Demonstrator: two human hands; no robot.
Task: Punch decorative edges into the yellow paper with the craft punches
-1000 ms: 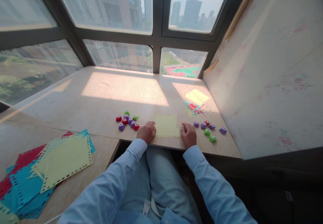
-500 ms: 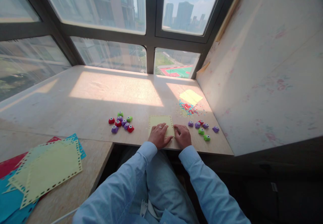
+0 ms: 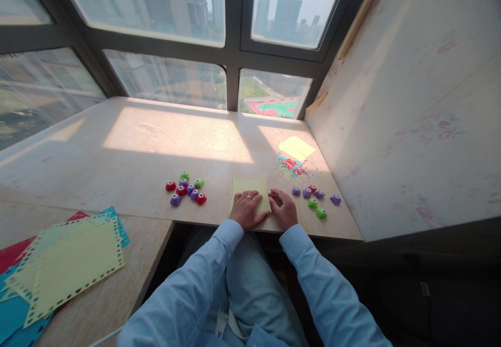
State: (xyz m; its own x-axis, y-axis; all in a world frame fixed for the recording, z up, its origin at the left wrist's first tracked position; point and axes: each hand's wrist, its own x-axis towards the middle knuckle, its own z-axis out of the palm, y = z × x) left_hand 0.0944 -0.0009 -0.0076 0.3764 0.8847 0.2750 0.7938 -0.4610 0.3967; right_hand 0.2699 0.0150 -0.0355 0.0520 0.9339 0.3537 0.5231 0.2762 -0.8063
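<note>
The left hand (image 3: 247,210) lies flat and unclenched on a pale yellow rectangular paper sheet (image 3: 249,183) with hole-punched borders, at the near edge of the pale wooden tabletop (image 3: 136,180). The right hand (image 3: 283,209) curls its fingers at the sheet's right edge; whether it pinches anything, I cannot tell. Small red, purple and green eye-shaped plastic punches cluster to the left (image 3: 190,189) and right (image 3: 312,203). Farther right, multicoloured paper confetti (image 3: 291,167) lies just nearer than a bright yellow paper piece (image 3: 297,147).

Dark-framed windows (image 3: 233,49), pale floral wall (image 3: 422,107), wooden tabletop (image 3: 129,175) — sunlight (image 3: 176,133) in patches
</note>
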